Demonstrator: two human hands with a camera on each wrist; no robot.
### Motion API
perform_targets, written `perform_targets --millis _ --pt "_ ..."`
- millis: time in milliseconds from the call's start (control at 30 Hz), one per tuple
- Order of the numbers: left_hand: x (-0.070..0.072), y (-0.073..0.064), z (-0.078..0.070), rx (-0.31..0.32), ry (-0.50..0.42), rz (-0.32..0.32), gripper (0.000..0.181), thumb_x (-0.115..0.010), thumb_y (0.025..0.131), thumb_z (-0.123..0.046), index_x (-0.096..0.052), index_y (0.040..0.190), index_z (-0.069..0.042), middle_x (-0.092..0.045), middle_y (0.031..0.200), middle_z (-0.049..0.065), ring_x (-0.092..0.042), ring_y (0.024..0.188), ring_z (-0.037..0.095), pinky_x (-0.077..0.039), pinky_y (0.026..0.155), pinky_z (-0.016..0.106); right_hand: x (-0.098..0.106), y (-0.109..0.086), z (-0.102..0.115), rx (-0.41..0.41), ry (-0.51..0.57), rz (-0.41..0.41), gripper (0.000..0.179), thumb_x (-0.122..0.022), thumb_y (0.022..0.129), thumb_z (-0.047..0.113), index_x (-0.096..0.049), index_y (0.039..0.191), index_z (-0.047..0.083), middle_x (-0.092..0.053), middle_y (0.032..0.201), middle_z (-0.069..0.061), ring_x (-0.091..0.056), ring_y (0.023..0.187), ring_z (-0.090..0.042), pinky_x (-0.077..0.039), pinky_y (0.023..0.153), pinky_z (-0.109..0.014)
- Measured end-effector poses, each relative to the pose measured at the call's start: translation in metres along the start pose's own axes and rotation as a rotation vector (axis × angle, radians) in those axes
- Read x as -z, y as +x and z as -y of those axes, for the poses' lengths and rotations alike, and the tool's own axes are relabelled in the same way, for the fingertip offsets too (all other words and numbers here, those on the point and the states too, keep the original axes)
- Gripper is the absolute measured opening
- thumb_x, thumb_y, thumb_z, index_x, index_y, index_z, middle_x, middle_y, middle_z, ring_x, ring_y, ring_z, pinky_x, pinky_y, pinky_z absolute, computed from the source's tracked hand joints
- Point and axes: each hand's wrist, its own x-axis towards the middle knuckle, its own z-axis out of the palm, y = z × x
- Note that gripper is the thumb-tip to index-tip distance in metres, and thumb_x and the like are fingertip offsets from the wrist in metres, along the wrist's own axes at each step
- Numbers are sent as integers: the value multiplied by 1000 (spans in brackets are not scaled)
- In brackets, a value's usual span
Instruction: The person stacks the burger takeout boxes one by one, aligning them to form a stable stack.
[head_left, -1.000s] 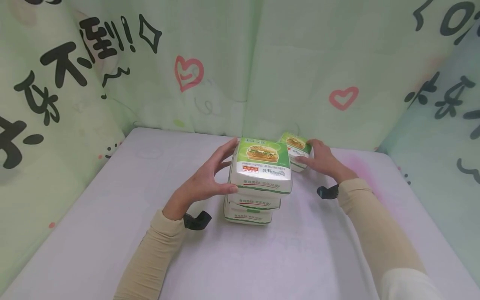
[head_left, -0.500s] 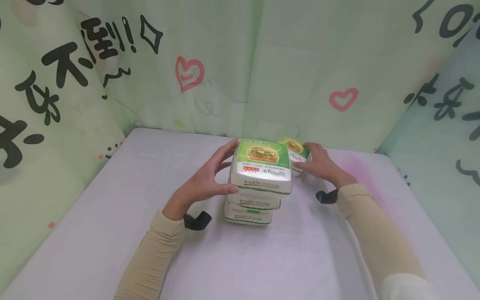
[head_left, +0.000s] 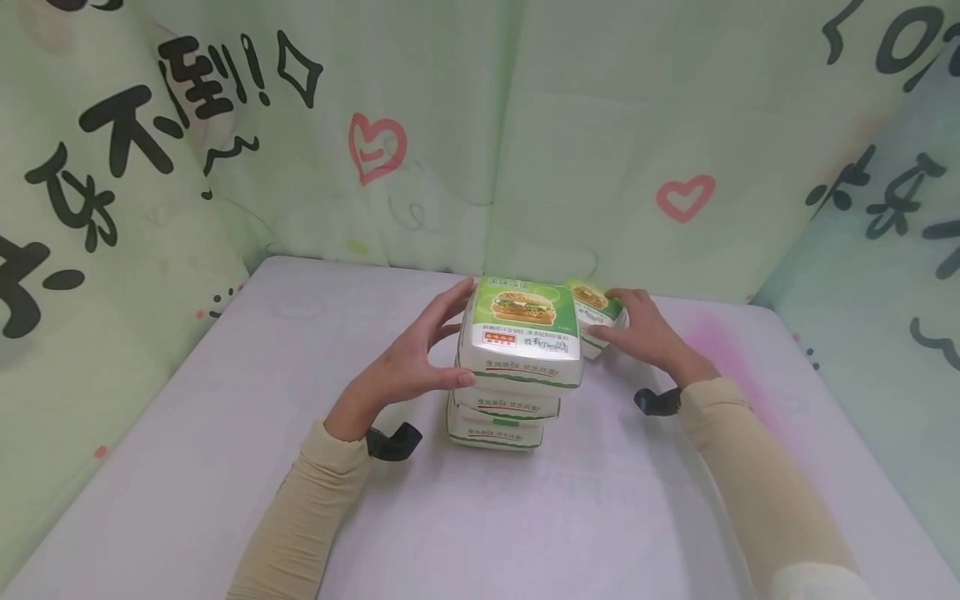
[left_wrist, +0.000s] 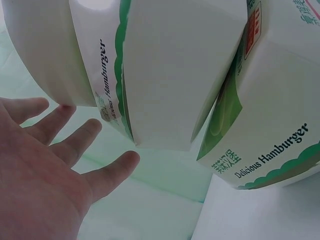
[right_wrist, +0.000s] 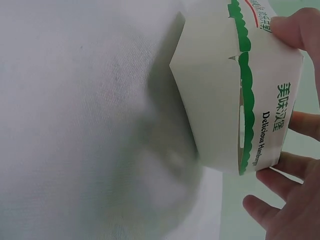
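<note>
White-and-green hamburger boxes stand in a stack mid-table, with the top box (head_left: 521, 337), a middle box (head_left: 517, 406) and a bottom box (head_left: 495, 435) showing their fronts. My left hand (head_left: 397, 367) lies along the stack's left side, thumb near the top box's front corner. Its fingers (left_wrist: 82, 137) are spread and nearly straight beside the boxes in the left wrist view. Behind the stack to the right, my right hand (head_left: 648, 333) grips another hamburger box (head_left: 597, 321), partly hidden by the stack. In the right wrist view the thumb presses this box's (right_wrist: 272, 120) printed lid, with fingers at the far side.
The boxes are on a pale, cloth-like tabletop (head_left: 600, 517). A light green curtain (head_left: 585, 125) with hearts and black lettering hangs close behind the table's back edge and round both sides. Black wrist mounts (head_left: 393, 442) stick out below the hands.
My right hand and its hamburger box have shifted slightly toward me, beside the stack. The left hand and the stacked boxes stay in place.
</note>
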Motion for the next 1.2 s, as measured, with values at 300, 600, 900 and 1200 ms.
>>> perform_targets --millis 300,600,900,1200 --pt "0 -1 2 -1 -12 0 110 -78 76 -58 -14 159 -24 -19 165 -6 -23 151 19 -30 119 55 5 -8 4 32 -2 -23 81 -65 89 53 -35 148 7 -29 152 -24 -35 134 -42 -34 111 -67" --pt "-1 0 1 1 -4 -3 110 -76 75 -62 -15 159 -27 -19 165 -5 -23 151 20 -30 119 58 7 -14 6 67 -3 -43 76 -66 90 47 -37 147 7 -28 153 -22 -33 137 -41 -33 111 -66" --pt "0 0 2 -9 5 2 109 -78 77 -56 -14 159 -23 -18 165 -6 -23 151 19 -31 120 52 13 -20 11 104 -22 -67 76 -69 88 46 -39 146 6 -29 152 -22 -34 136 -41 -35 110 -67" --pt "0 0 2 0 6 -1 106 -79 78 -50 -16 159 -24 -18 165 -4 -22 152 19 -31 120 53 17 -25 15 175 -28 -99 75 -71 88 42 -41 144 3 -31 149 -23 -36 132 -40 -37 108 -64"
